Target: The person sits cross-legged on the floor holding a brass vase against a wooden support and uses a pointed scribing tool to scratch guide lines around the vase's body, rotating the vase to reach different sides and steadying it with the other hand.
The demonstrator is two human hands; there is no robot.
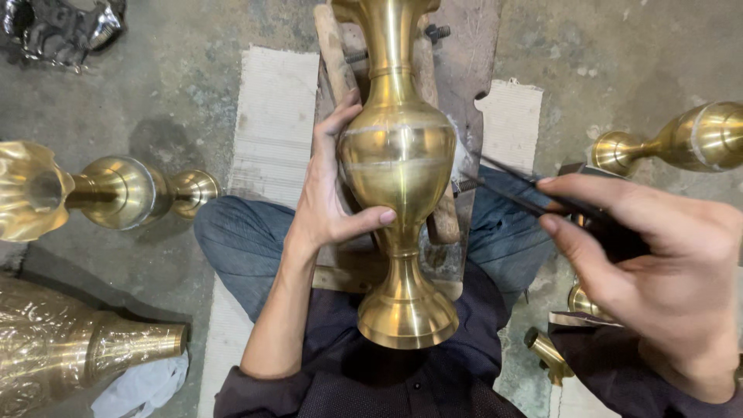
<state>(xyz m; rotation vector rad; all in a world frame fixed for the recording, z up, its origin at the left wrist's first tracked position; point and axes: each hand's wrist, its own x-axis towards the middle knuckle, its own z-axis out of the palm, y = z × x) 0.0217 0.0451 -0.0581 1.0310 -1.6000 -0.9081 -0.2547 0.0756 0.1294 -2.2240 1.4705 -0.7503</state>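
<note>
A tall polished brass vase lies along my lap, its flared foot toward me and its neck pointing away over a wooden block. My left hand cups the vase's round belly from the left, thumb pressed under it near the stem. My right hand is raised at the right and grips a thin dark metal tool, like tongs or tweezers, whose tips point toward the vase's right side without touching it.
More brass vases stand around me: one at the left, one at the upper right, an embossed one at the lower left. Cardboard sheets cover the concrete floor. Small brass parts lie by my right knee.
</note>
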